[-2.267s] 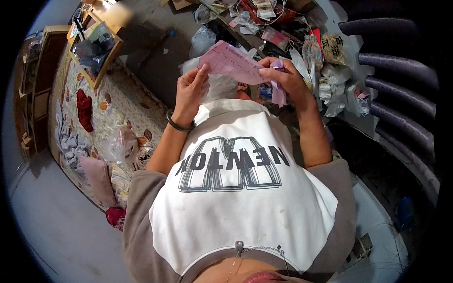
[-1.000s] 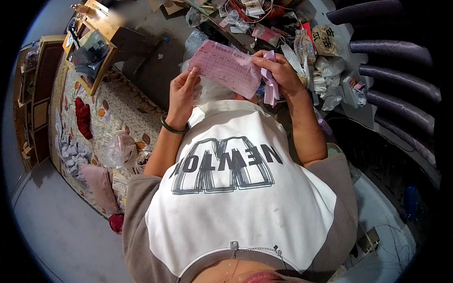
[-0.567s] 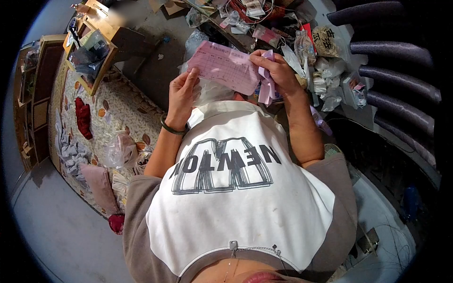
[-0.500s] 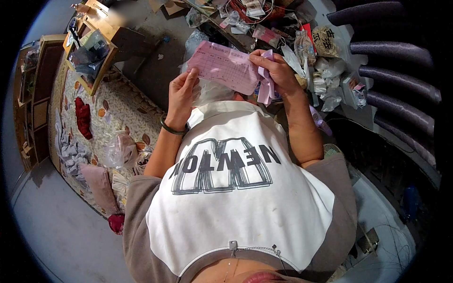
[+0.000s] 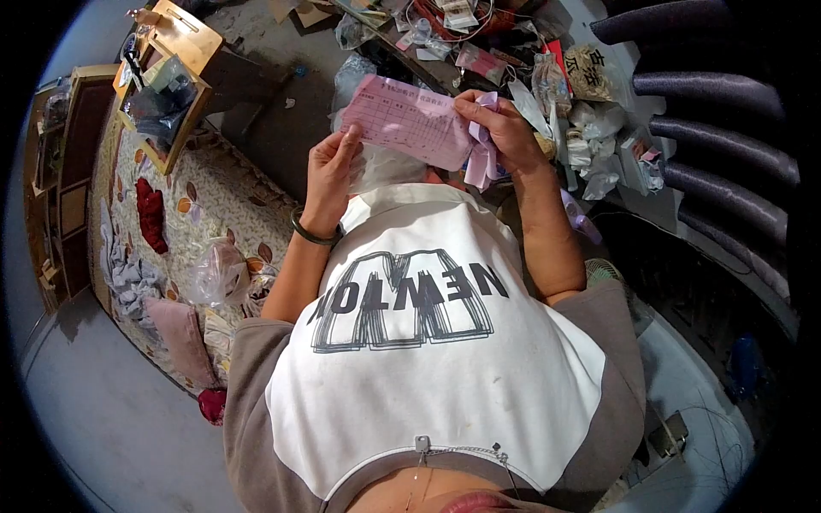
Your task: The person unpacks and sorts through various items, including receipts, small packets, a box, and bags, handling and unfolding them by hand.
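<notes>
A pink printed form (image 5: 402,124), with a ruled grid and lines of characters, is stretched between my hands in front of my chest. My left hand (image 5: 332,167) pinches its lower left edge, thumb on top. At the right end, my right hand (image 5: 505,132) is closed on the form together with a lilac ribbon-like strip (image 5: 481,162), whose folds hang below the fingers. Part of the form's right end is covered by that hand and the strip. Under the form lies a whitish plastic bag (image 5: 385,168), partly hidden.
To the left is a bed with a floral cover (image 5: 222,184), bearing a red cloth (image 5: 150,214) and a clear plastic bag (image 5: 218,269). A wooden stand (image 5: 192,38) is beyond it. Bags and papers crowd the far right, near a bag of pale contents (image 5: 590,75).
My hands and the form stay almost in place, with only a very slight shift. Both hands keep their hold.
</notes>
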The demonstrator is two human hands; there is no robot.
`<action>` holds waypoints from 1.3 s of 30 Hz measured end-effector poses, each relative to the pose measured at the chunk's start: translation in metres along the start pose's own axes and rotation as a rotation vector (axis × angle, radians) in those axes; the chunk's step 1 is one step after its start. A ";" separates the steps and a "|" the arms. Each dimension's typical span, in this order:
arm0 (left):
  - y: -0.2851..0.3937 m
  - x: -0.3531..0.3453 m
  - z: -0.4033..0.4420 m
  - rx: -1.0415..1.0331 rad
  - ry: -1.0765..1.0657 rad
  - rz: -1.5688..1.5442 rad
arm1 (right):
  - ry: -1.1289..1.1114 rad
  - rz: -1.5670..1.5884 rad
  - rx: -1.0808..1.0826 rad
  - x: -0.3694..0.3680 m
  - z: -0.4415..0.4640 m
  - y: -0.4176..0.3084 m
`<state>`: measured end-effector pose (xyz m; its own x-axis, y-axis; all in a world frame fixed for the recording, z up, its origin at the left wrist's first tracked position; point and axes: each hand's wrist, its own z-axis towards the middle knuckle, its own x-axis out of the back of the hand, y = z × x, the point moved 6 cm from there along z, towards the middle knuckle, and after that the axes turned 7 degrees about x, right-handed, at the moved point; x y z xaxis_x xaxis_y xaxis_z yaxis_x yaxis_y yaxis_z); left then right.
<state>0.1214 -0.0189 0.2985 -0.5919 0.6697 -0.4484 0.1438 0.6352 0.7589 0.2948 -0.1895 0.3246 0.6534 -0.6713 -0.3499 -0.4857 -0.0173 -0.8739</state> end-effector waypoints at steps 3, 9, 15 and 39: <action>-0.002 -0.003 0.000 0.037 -0.009 0.063 | 0.083 0.062 0.012 0.002 0.004 0.005; -0.012 -0.023 0.004 0.034 -0.046 0.314 | 0.007 0.050 0.173 -0.048 0.020 0.022; -0.036 -0.005 0.013 0.013 -0.054 0.357 | 0.006 -0.368 0.481 -0.083 0.018 0.023; -0.014 -0.011 0.003 0.175 0.159 -0.054 | 0.010 -0.591 -0.255 0.000 0.138 0.336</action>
<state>0.1280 -0.0346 0.2914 -0.7178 0.5726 -0.3960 0.2355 0.7350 0.6359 0.2122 -0.0927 -0.0155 0.8479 -0.5020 0.1703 -0.1693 -0.5609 -0.8104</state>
